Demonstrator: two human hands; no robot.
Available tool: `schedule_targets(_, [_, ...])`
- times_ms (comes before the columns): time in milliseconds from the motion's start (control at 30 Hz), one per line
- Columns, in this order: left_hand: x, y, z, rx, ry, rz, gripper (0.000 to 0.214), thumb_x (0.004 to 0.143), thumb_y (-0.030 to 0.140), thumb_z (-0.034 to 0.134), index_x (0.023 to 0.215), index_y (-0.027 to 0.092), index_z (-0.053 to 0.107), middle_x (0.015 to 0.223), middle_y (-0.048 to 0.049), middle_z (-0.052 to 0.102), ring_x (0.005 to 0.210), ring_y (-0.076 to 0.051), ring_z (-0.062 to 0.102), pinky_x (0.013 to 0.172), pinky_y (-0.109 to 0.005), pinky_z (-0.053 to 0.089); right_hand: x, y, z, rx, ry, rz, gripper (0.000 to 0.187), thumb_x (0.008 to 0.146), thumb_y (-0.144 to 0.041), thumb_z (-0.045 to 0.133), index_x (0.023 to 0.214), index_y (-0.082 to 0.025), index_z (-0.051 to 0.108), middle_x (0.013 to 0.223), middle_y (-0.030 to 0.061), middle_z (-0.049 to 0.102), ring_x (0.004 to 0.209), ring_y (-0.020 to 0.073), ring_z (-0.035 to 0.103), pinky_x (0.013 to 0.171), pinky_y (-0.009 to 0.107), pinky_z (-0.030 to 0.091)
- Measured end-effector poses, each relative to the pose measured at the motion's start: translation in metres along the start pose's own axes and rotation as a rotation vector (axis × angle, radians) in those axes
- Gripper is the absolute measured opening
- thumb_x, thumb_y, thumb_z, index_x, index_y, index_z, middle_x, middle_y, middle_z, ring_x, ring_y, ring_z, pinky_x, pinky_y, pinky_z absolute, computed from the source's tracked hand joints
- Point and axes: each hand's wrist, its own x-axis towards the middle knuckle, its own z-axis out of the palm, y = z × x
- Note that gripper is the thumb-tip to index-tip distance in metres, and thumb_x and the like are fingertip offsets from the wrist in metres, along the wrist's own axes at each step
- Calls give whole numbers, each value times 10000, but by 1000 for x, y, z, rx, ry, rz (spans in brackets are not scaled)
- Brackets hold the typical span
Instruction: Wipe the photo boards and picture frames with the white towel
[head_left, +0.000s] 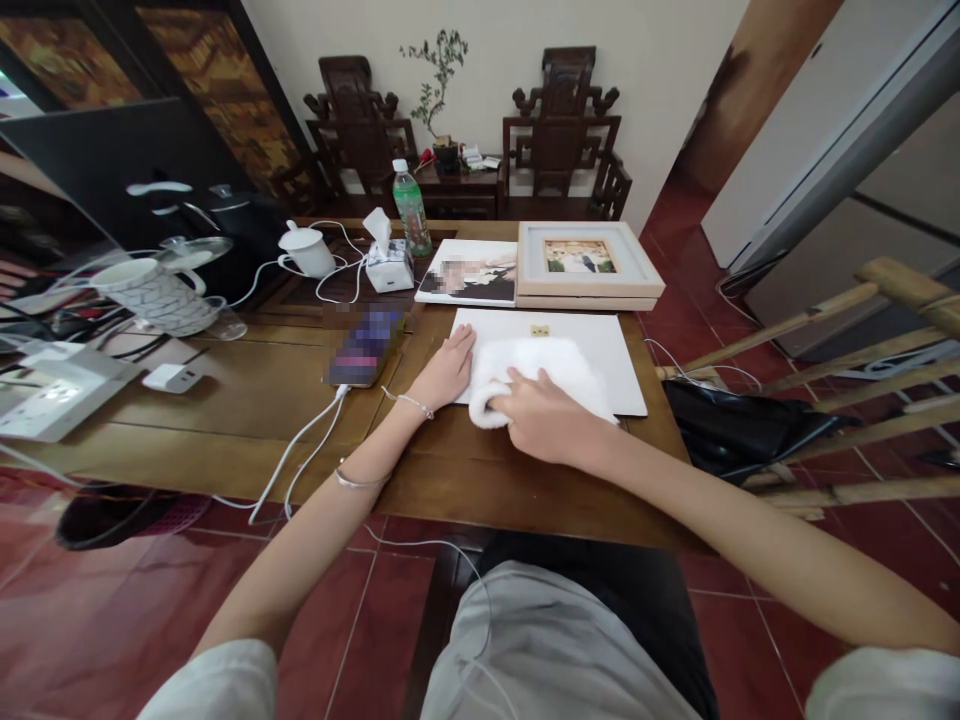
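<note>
A flat white board with a small brass-coloured hanger plate near its far edge lies on the table in front of me. Spread over much of it is a fluffy white cloth, its near left corner folded over. My right hand grips the cloth at that corner, the fingers partly sunk in it. On the board's left edge rests my left hand, palm down with its fingers stretched out, close beside the cloth.
Behind the board are a photo print and framed pictures. A charging phone, tissue box, green-labelled bottle, lidded cup, patterned mug and power strip stand leftward. A bamboo chair is at right.
</note>
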Motion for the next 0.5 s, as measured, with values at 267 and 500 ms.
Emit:
schedule_targets(267, [3,2,-2,-179,80,-121,472,976,281,332,1371,128,542,1502,-116,491,1442,-265,386,1217,-458,279,74,35,9,-80,98,214,571,866,-45,375,1413,-125,518,1577,214,328,1447,477,221,1070,766,214])
schedule_targets(500, [10,9,-14,-672,317,-343,637,1046,398,42,1462,105,426,1556,-107,409,1444,-200,380,1206,-383,314,76,0,16,-178,97,-20,477,874,-83,455,1315,-163,618,1599,174,310,1463,446,217,1105,726,214])
